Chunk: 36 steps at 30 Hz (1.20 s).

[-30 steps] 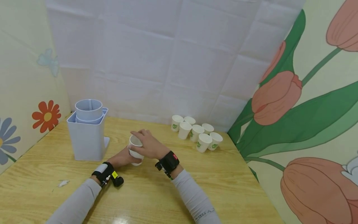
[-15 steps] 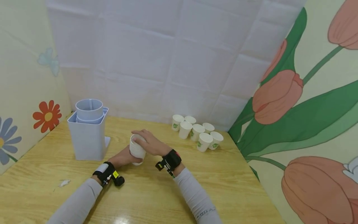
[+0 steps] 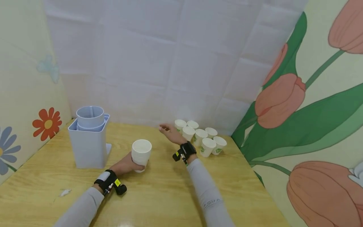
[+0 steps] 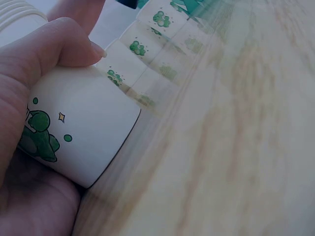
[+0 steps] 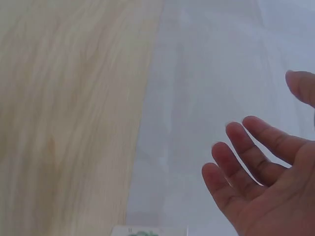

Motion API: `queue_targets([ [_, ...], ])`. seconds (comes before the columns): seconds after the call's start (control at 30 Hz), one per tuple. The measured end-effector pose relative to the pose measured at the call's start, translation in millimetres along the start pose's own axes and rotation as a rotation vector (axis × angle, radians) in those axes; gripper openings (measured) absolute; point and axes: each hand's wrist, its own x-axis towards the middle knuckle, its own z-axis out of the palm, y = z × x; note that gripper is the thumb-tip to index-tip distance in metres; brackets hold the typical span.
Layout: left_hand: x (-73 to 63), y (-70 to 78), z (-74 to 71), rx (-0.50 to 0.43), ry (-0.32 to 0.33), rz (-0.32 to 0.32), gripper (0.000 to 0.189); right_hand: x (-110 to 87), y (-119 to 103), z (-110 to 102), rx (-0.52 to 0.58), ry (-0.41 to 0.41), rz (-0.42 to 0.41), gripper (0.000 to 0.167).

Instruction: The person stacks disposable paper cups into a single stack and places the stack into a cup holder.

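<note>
My left hand (image 3: 126, 164) grips a stack of white paper cups (image 3: 141, 151) near the middle of the table. Ridged, nested rims show at the top of the stack. In the left wrist view, the thumb and fingers curl round the lowest cup (image 4: 86, 118), which bears a green cartoon print. My right hand (image 3: 173, 134) is raised just left of a group of several loose paper cups (image 3: 208, 146). Nothing is in that hand; its fingers are spread and relaxed in the right wrist view, where a cup's edge (image 5: 150, 231) shows at the bottom.
A pale blue square container (image 3: 89, 148) with a round cup-shaped piece (image 3: 90, 117) in its top stands at the left. A small white scrap (image 3: 65, 192) lies on the wooden table (image 3: 158, 201). A white cloth (image 3: 136, 63) hangs behind the table.
My right hand has left the rim of the cup stack and moved right, towards the loose cups. My left hand still holds the stack, which now stands more upright.
</note>
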Motion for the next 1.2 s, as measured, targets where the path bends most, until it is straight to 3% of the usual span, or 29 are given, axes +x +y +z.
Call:
queue_targets([
  [0.23,1.3,2.6,-2.6,0.019,-0.005,0.016,0.084,29.5,26,-32,-0.073,0.067,0.055,0.050],
  [0.43,5.3,5.7,2.1,-0.004,-0.027,0.046,0.083,42.4,49,-60,-0.180,0.083,0.064,0.055],
  [0.53,5.8,4.6,6.5,-0.010,-0.037,0.050,0.082,49.5,76,-70,-0.220,0.082,0.072,0.062],
  [0.67,3.7,1.9,12.0,-0.001,-0.036,0.043,0.081,86.4,185,-67,-0.356,0.102,0.052,0.075],
  [0.77,0.5,0.3,13.6,0.000,-0.029,0.038,0.082,106.0,233,-61,-0.441,0.083,0.124,0.080],
  [0.83,-1.6,-1.2,13.0,0.001,-0.015,0.036,0.081,97.2,208,-60,-0.443,0.053,0.180,0.079],
  [0.93,-3.9,-2.7,10.7,0.004,0.006,0.045,0.081,76.2,143,-62,-0.392,-0.034,0.314,0.073],
  [1.03,-4.6,-3.3,8.1,0.018,0.007,0.052,0.080,61.4,104,-61,-0.370,-0.061,0.357,0.071],
  [1.1,-4.3,-3.0,6.4,0.025,-0.001,0.055,0.080,66.9,104,-61,-0.362,-0.081,0.405,0.075],
  [1.2,-3.4,-2.4,3.3,0.024,-0.005,0.052,0.080,83.7,125,-59,-0.408,-0.093,0.390,0.080],
])
